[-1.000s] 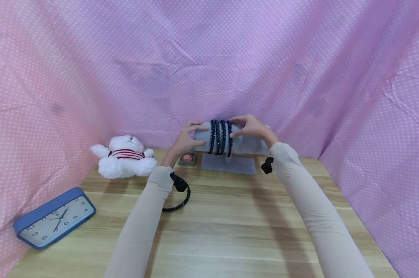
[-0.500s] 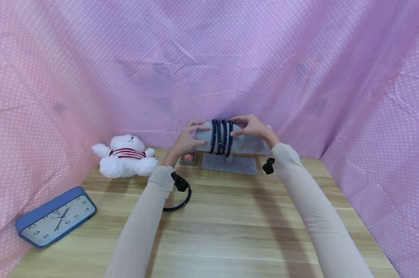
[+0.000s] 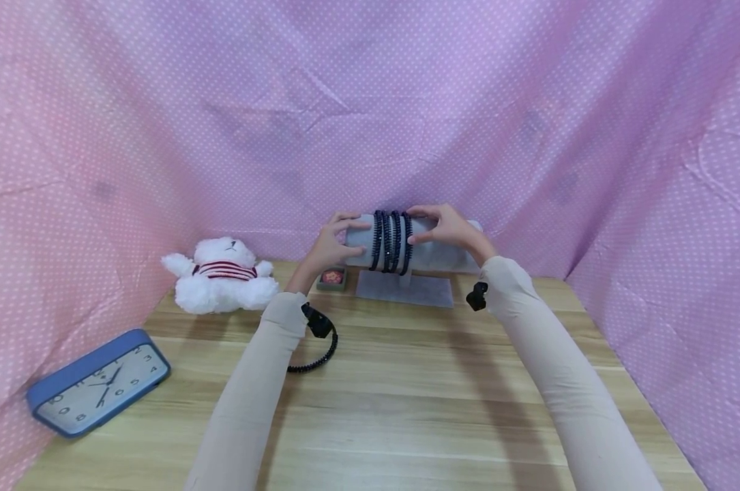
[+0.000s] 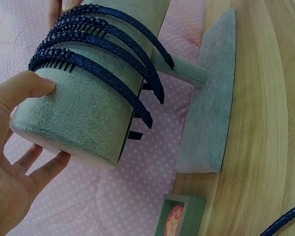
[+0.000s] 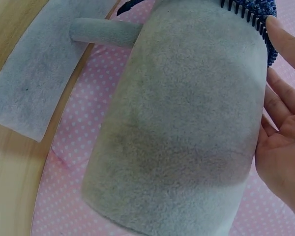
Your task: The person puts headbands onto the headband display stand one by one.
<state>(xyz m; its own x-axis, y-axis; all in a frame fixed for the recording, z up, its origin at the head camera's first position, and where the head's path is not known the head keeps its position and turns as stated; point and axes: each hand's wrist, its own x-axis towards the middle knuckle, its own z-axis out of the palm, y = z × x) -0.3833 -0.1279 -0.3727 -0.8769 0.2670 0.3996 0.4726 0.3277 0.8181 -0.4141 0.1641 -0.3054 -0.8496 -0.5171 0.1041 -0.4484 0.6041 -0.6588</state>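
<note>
Several dark blue beaded headbands sit side by side around the padded grey roll of a display stand. In the left wrist view, their small comb teeth and free ends show. My left hand grips the roll's left end, thumb on the near surface and fingers around the end. With my right hand I hold the rightmost headband, thumb at its front and fingers up at the top. The right wrist view shows that thumb against the beaded band, the other fingers beyond the roll.
Another dark headband lies on the wooden table by my left forearm. Left of the stand is a small green box. A white plush bear and a blue clock stand farther left. Pink dotted cloth hangs behind.
The rightmost headband's lower end has shifted slightly left, closer to the others. My right wrist has dropped a little. My left hand keeps its grip on the roll.
</note>
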